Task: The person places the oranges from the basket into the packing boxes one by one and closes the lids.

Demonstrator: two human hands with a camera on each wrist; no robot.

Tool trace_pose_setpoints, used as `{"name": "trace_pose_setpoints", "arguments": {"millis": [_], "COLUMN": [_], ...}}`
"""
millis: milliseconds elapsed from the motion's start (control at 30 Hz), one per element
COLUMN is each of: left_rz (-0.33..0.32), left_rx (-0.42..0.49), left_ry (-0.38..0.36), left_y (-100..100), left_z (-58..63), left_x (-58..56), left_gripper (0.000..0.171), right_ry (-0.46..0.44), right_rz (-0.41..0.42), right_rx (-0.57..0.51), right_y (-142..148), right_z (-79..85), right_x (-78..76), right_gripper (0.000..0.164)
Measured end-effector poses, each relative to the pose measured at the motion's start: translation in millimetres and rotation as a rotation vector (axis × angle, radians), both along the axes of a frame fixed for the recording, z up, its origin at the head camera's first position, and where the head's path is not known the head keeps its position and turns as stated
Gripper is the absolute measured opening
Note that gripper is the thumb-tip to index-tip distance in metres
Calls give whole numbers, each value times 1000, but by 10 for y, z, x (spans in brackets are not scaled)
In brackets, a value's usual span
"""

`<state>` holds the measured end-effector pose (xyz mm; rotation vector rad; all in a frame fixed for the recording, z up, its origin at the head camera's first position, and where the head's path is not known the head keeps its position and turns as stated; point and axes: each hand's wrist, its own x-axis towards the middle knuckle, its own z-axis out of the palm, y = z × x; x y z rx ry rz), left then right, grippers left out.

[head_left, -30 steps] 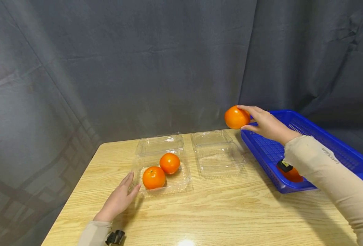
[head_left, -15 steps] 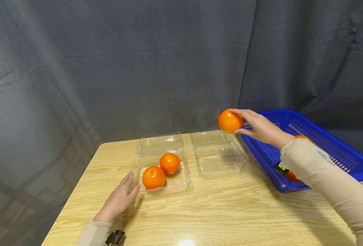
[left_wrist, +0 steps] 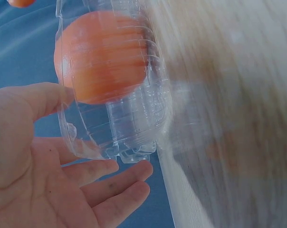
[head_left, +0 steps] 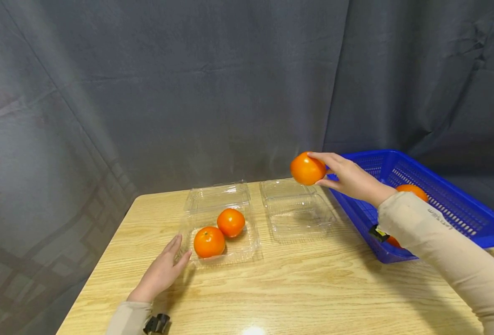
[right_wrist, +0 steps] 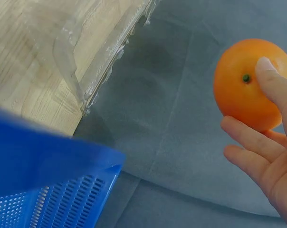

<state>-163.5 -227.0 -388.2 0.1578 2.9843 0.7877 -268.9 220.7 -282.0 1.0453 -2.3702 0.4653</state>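
My right hand (head_left: 351, 179) holds an orange (head_left: 307, 168) in the air near the left rim of the blue basket; the right wrist view shows thumb and fingers on the orange (right_wrist: 250, 97), its green stem end visible. My left hand (head_left: 161, 270) lies beside a clear plastic clamshell box (head_left: 243, 253), fingers fairly straight, thumb close to its corner. Two oranges sit in that box, one nearer (head_left: 209, 242) and one farther (head_left: 231, 222). In the left wrist view, the left hand (left_wrist: 53, 175) is at the box's side, with an orange (left_wrist: 103, 57) behind the clear wall.
A second clear clamshell box (head_left: 299, 218), lid open, stands between the first box and the blue basket (head_left: 402, 163). More oranges (head_left: 412, 190) show in the basket, partly hidden by the right sleeve. A grey curtain (head_left: 230, 93) hangs behind the wooden table (head_left: 293, 288).
My right hand has moved left and slightly down with the orange, away from over the basket. An orange behind the sleeve has come into sight. The left hand has stayed still.
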Motion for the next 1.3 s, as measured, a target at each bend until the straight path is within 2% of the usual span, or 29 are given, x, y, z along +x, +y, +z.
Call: {"name": "trace_pose_setpoints", "arguments": {"millis": [500, 867, 1300], "left_rz": [-4, -7, 2], "left_rx": [3, 3, 5], "left_ry": [1, 0, -9], "left_y": [0, -1, 5], "left_z": [2, 0, 2], "left_x": [-3, 4, 1], "left_gripper": [68, 68, 68], "right_ry": [41, 38, 50], "right_rz": [75, 164, 178], "right_rx": [4, -11, 4], "right_y": [-146, -303, -426], "right_z": [-57, -94, -159], "right_x": [47, 93, 159], "right_gripper": [74, 73, 72]}}
